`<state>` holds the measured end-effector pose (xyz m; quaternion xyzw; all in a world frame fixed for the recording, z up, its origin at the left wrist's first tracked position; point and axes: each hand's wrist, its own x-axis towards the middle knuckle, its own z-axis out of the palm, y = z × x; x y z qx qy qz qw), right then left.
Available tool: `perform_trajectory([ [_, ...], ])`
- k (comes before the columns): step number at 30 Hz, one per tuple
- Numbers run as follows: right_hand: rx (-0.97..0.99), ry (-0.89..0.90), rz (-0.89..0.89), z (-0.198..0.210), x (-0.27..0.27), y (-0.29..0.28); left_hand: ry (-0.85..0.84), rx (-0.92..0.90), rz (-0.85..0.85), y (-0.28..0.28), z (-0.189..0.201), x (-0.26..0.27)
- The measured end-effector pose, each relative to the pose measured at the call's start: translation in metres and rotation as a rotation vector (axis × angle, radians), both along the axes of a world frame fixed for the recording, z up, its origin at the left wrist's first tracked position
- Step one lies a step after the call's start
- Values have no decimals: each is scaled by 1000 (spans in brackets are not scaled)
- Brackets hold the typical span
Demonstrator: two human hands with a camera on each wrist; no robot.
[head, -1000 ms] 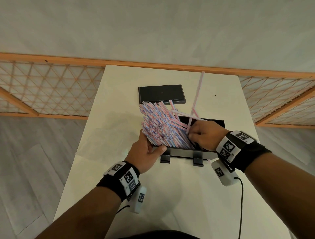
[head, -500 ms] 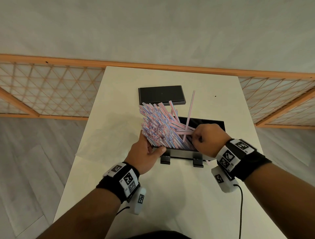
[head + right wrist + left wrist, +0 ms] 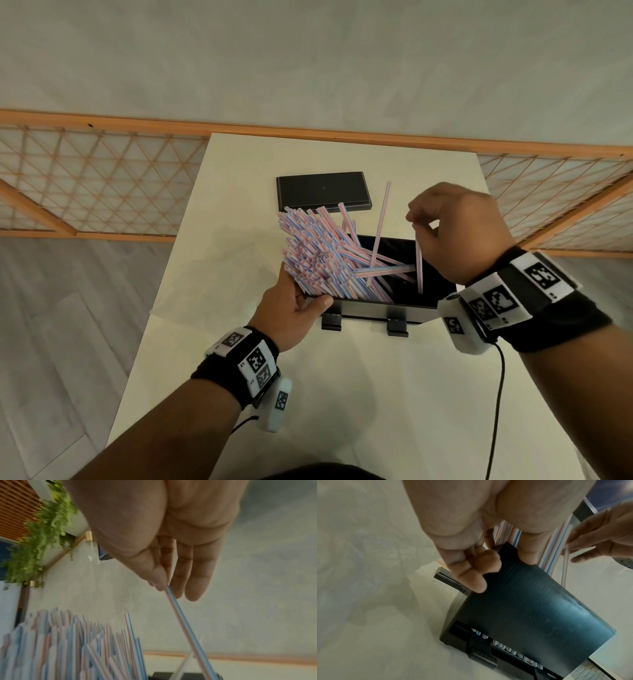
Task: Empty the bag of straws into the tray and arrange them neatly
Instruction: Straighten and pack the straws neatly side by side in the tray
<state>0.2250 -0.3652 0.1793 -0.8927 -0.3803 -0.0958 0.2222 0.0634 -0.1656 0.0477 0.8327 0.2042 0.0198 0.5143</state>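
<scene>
A black tray (image 3: 363, 310) stands mid-table with a thick bundle of pink-and-blue striped straws (image 3: 318, 253) leaning out over its left end. My left hand (image 3: 303, 298) grips the tray's near left corner (image 3: 530, 608), thumb on the front rim, fingers curled at the side beside the bundle. My right hand (image 3: 415, 221) is raised above the tray's right part. It pinches the top of a single straw (image 3: 418, 263) between thumb and forefinger (image 3: 161, 584); the straw (image 3: 185, 622) hangs down into the tray. Another loose straw (image 3: 380, 222) leans upright among a few crossed ones.
A flat black lid (image 3: 323, 190) lies on the white table (image 3: 342, 394) behind the tray. A crumpled clear plastic bag (image 3: 209, 277) lies left of the tray. Two black clips (image 3: 331, 322) stick out from the tray's front. A wooden lattice rail (image 3: 102, 192) borders the table's far side.
My right hand has risen out of the tray and up to the right, drawing one straw with it. The tall leaning straw has settled lower. The left hand has stayed put.
</scene>
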Motion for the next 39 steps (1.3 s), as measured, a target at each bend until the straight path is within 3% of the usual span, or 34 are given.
perform_trajectory([
  [5, -27, -48, 73, -1, 4, 10, -10, -10, 0, -1, 0, 0],
  [13, -314, 309, 62, -29, 3, 15, -21, -20, 0, -1, 0, -1],
  [20, -400, 470, -262, -13, 29, 26, -24, -40, 7, -2, -1, -1],
  [25, -364, 1006, -263, -11, 35, 41, -27, -38, -1, -2, 0, -1],
  [28, -387, 1146, -226, -16, 35, 45, -32, -46, -10, -2, 2, -2],
  [30, -307, 1167, -222, -17, 35, 46, -30, -50, -10, -2, 2, -2],
  [34, -209, 995, -142, -5, 36, 42, -27, -49, -7, -1, 2, -2],
  [39, -230, 872, 37, 9, 30, 31, -31, -53, 2, -2, 1, -2],
])
